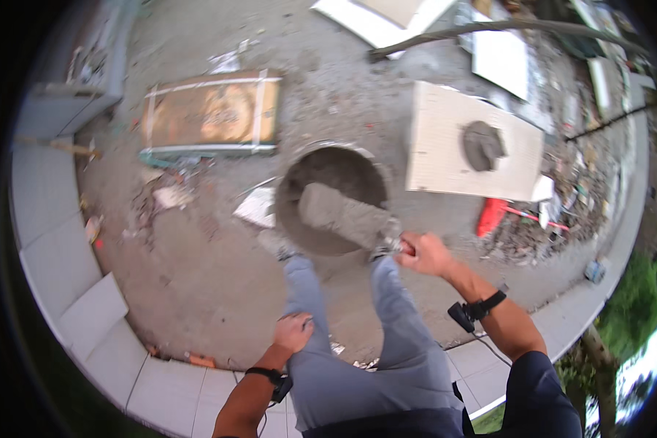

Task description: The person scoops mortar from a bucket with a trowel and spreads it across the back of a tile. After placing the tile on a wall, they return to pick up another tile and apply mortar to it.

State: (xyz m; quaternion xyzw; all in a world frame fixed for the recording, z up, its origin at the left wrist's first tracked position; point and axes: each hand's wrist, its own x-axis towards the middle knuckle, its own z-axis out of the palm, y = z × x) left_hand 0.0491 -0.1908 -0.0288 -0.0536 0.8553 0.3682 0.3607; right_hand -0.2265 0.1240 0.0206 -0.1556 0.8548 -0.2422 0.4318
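My right hand [420,252] grips the handle of a mortar-coated trowel [347,213], its broad blade loaded with grey mortar and held over a round bucket [301,166] containing more wet mortar. The bucket stands on the dusty floor by my feet. My left hand [293,333] rests on my left thigh, holding nothing visible, its fingers lying loosely on the cloth. Right of the bucket, a beige tile board [438,146] carries a lump of grey mortar [482,146].
A banded package [201,113] lies back left, near a tiled block [80,80]. White tiles [498,62] and a long pole [452,35] lie back right. Rubble [533,233] and a red object [490,217] are at right. A tiled ledge [55,233] curves along the left and bottom.
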